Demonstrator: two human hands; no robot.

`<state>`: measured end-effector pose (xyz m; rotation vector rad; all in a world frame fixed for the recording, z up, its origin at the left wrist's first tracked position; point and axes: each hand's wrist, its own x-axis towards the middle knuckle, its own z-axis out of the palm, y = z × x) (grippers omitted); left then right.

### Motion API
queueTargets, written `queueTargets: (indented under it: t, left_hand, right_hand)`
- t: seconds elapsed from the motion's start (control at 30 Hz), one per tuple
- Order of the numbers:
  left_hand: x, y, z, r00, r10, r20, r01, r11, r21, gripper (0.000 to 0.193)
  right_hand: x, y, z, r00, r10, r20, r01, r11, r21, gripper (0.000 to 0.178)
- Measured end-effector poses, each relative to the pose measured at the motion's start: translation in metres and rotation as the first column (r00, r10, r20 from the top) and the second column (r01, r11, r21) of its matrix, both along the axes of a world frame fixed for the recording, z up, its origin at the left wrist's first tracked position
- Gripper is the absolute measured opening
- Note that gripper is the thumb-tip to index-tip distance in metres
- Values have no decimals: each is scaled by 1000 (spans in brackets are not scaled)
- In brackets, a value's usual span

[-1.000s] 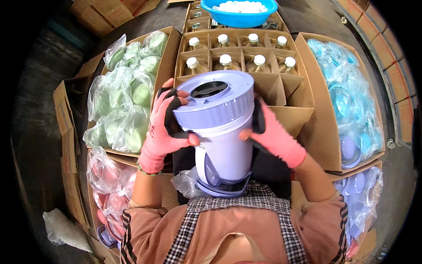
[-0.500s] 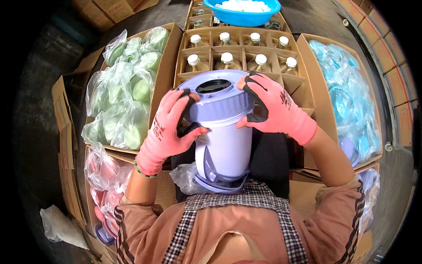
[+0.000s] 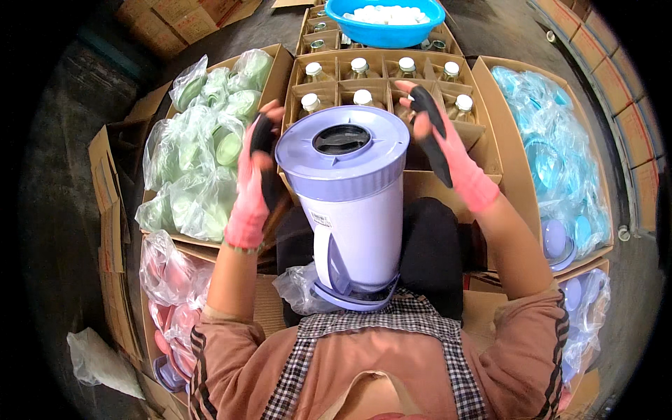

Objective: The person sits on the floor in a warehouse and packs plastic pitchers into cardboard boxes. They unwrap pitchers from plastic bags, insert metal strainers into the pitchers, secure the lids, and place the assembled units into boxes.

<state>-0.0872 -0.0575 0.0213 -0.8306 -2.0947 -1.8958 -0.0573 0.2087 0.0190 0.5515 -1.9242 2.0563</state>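
Note:
A lilac plastic jug [image 3: 367,231] stands in my lap, its handle toward me on the left. Its purple screw-type lid [image 3: 385,143], with a dark round centre, sits on top. My left hand [image 3: 255,164], in a pink glove with black palm, is raised just left of the lid, fingers apart and touching nothing. On the other side, my right hand [image 3: 441,143], gloved alike, is lifted clear of the lid with fingers spread. A crumpled clear plastic bag [image 3: 302,288] lies by the jug's base.
Ahead is a divided carton [image 3: 491,150] of white-capped glass bottles. Behind it rests a blue basin [image 3: 388,31] of white caps. Cartons flank me with bagged green parts [image 3: 185,157], blue parts [image 3: 549,150], pink parts [image 3: 175,294] and purple parts [image 3: 582,322].
Both hands have let go of the lid and moved outward, one to each side. The lid now sits level on the jug, which stays in my lap.

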Motion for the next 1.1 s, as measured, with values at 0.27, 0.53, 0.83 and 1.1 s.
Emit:
queueTargets:
  t: [0.27, 0.53, 0.83, 1.1]
  left_hand:
    - [1, 18, -17, 841, -183, 509, -6, 938, 346, 63]
    - [36, 18, 5, 908, 62, 415, -140, 977, 159, 57]
    - [-1, 3, -7, 734, -396, 552, 114, 873, 475, 62]
    - [33, 21, 12, 885, -84, 457, -3, 983, 186, 69]
  right_hand:
    - [1, -39, -14, 885, 124, 449, 47, 936, -350, 42]
    - [10, -41, 11, 823, 302, 481, -72, 895, -440, 44]
    - [29, -63, 19, 861, -17, 508, 195, 934, -300, 47]
    - [7, -29, 15, 828, 306, 469, -70, 888, -455, 55]
